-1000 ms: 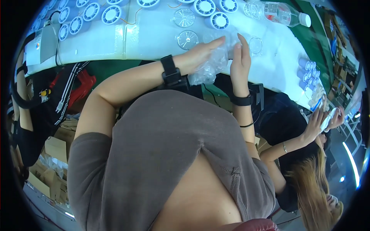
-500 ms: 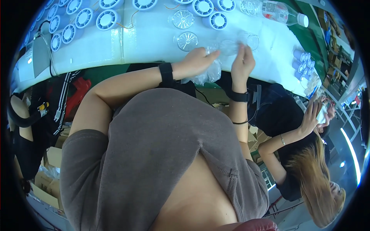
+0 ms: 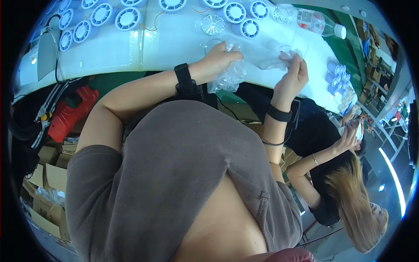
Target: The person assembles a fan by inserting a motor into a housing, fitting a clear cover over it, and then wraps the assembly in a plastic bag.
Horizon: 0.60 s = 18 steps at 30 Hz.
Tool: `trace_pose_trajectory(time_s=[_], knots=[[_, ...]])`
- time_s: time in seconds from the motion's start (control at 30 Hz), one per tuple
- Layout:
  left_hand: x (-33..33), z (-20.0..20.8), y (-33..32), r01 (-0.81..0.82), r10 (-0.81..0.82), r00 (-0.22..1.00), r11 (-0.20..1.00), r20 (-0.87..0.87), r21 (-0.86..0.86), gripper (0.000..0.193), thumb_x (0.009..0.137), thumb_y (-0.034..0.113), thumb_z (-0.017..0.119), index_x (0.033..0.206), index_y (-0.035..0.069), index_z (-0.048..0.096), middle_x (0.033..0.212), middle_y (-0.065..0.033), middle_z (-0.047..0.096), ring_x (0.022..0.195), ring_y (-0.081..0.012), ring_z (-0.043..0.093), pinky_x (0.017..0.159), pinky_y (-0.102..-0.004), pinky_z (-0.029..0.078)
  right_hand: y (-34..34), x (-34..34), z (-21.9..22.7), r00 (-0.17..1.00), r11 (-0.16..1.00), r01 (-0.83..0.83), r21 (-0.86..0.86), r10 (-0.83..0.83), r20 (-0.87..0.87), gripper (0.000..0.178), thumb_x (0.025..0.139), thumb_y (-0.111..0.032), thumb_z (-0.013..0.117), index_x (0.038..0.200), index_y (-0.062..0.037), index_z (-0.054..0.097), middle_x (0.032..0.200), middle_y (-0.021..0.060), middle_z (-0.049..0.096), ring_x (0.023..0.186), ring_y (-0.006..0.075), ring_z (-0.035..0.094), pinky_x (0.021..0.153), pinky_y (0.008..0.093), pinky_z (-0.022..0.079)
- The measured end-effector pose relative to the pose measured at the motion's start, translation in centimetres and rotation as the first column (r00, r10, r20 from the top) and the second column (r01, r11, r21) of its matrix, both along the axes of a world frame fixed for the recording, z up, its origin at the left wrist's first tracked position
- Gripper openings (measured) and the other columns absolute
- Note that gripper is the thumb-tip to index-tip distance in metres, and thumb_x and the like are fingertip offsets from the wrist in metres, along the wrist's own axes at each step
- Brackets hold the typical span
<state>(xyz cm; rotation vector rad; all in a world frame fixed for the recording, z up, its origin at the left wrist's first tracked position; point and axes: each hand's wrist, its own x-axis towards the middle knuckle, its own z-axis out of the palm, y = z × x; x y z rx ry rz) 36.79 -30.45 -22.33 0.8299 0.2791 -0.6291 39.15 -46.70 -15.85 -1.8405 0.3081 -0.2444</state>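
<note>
Crumpled clear plastic bags [image 3: 230, 77] bunch up in my left hand [image 3: 214, 62], whose fingers are closed around them over the table's near edge. To the right, my right hand [image 3: 291, 81] pinches the end of a thin clear plastic bag [image 3: 273, 63] between thumb and fingers. A clear round piece [image 3: 286, 49] lies just beyond those fingertips, partly covered by the film. Farther back sits a clear round cover with spokes [image 3: 213, 25]. A second clear round cover [image 3: 212, 43] is partly hidden behind my left hand.
Several blue-white round units with slotted tops [image 3: 129, 18] stand along the far side of the white-covered table [image 3: 174, 56]. A clear bottle [image 3: 312, 22] lies at the back right. Small blue cylinders [image 3: 337, 78] cluster at the right end. A co-worker's hand [image 3: 347, 139] is at right.
My hands have moved apart. My right hand went right, stretching the thin plastic bag out, while my left hand stays closed on the crumpled bags.
</note>
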Motion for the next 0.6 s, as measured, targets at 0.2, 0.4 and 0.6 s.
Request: trace_pose_trajectory(time_s=[0.2,0.4,0.6], knots=[[0.8,1.0,0.4,0.058,-0.114,0.968,0.968,-0.225,-0.244,0.025,0.078,0.025,0.055,0.09,0.002,0.053,0.075,-0.0029,0.054,0.068,-0.0097,0.053,0.059,-0.023,0.043,1.8,0.0,2.1,0.997,0.974,-0.053,-0.219,0.064,0.041,0.018,0.085,-0.008,0.042,0.085,0.0057,0.054,0.07,0.0094,0.058,0.064,0.0145,0.054,0.067,0.025,0.041],[1.7,3.2,1.8,0.112,-0.324,0.929,0.705,-0.178,-0.7,0.042,0.079,0.036,0.053,0.104,0.002,0.05,0.087,-0.0043,0.056,0.072,-0.0105,0.056,0.065,-0.0223,0.046,5.9,-3.2,4.6,0.937,0.935,-0.319,-0.155,0.287,-0.198,0.019,0.084,-0.008,0.043,0.088,0.0072,0.054,0.075,0.01,0.058,0.067,0.0131,0.054,0.066,0.0264,0.042],[0.7,4.9,5.3,0.072,-0.009,0.953,0.978,0.303,-0.197,0.033,0.085,0.028,0.045,0.106,0.003,0.05,0.089,-0.0013,0.055,0.075,-0.008,0.056,0.068,-0.0224,0.046,0.6,-1.6,4.7,0.904,0.931,-0.236,-0.28,0.316,0.29,0.024,0.073,-0.015,0.06,0.088,0.0032,0.057,0.084,0.0119,0.058,0.079,0.0217,0.055,0.065,0.0308,0.043]])
